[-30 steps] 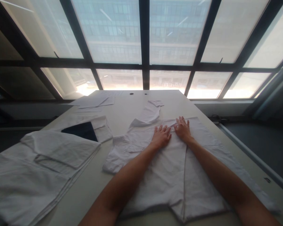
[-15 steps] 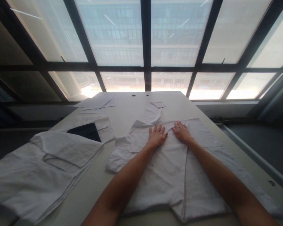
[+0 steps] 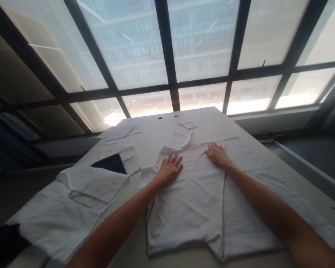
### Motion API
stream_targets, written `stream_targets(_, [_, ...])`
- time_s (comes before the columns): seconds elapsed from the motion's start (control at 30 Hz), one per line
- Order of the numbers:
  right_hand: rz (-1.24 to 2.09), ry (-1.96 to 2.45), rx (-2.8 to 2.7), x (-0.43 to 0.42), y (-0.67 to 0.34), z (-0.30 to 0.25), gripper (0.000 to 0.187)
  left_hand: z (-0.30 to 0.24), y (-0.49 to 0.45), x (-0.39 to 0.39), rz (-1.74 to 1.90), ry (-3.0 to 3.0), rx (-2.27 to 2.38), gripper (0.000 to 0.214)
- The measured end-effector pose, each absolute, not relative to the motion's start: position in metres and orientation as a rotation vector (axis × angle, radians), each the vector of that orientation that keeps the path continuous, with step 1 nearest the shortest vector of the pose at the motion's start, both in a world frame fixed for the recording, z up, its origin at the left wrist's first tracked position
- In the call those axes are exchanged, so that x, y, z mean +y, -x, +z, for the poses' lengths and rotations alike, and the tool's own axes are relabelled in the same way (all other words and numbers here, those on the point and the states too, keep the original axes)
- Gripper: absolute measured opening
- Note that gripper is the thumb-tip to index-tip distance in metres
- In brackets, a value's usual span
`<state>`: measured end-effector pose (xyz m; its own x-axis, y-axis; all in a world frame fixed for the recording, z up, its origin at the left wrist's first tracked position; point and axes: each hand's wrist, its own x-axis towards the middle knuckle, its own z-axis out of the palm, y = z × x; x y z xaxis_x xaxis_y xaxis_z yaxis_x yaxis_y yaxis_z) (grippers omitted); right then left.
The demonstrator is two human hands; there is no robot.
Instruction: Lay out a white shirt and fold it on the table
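A white cloth garment (image 3: 195, 208) lies spread out in front of me, its kind not clear, with creases and a seam running toward me. My left hand (image 3: 170, 168) rests flat on its left upper part, fingers spread. Near the garment's far edge, my right hand (image 3: 216, 153) presses down with the fingers stretched out. Beyond my left hand, a narrow white cloth piece (image 3: 181, 136) like a sleeve reaches toward the window. Both hands touch the cloth from above.
Left of my left arm lies another folded white garment (image 3: 80, 208), with a dark blue flat piece (image 3: 110, 164) behind it. Sheets of paper (image 3: 123, 132) lie at the table's far left. The white table (image 3: 206, 121) ends near a large framed window (image 3: 201, 44).
My left hand has slid left and slightly toward me across the garment, away from my right hand, which stays about where it was. The view has tilted.
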<state>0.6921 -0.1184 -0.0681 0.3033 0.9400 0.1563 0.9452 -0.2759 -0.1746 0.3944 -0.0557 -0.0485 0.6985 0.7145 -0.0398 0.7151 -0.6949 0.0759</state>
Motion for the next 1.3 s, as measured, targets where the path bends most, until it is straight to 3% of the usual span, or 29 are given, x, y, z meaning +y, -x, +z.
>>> stream_targets(0.27, [-0.039, 2.256, -1.702, -0.115, -0.694, -0.077, 0.055, -0.027, -0.375, -0.042, -0.109, -2.709, 1.247, 0.059])
stream_targets(0.47, [-0.007, 2.251, -1.679, -0.114, -0.693, -0.075, 0.054, 0.004, -0.397, -0.002, 0.554, -2.585, 1.351, 0.038])
stream_targets(0.57, [-0.011, 2.259, -1.674, -0.115, -0.692, -0.073, 0.054, 0.020, -0.408, 0.029, 0.709, -2.547, 1.453, 0.034])
stream_targets(0.87, [-0.021, 2.251, -1.612, -0.115, -0.685, -0.066, 0.048, 0.022, -0.440, 0.107, 0.421, -2.490, 1.688, 0.027])
stream_targets(1.0, [-0.059, 2.239, -1.537, -0.112, -0.684, -0.062, 0.040, 0.007, -0.456, 0.126, 0.341, -2.442, 1.729, 0.035])
stream_targets(1.17, [-0.085, 2.220, -1.493, -0.109, -0.684, -0.063, 0.044, -0.011, -0.465, 0.143, 0.252, -2.330, 1.823, 0.042])
stream_targets(1.3, [-0.101, 2.215, -1.504, -0.109, -0.683, -0.064, 0.046, -0.019, -0.466, 0.147, 0.232, -2.250, 1.827, 0.028])
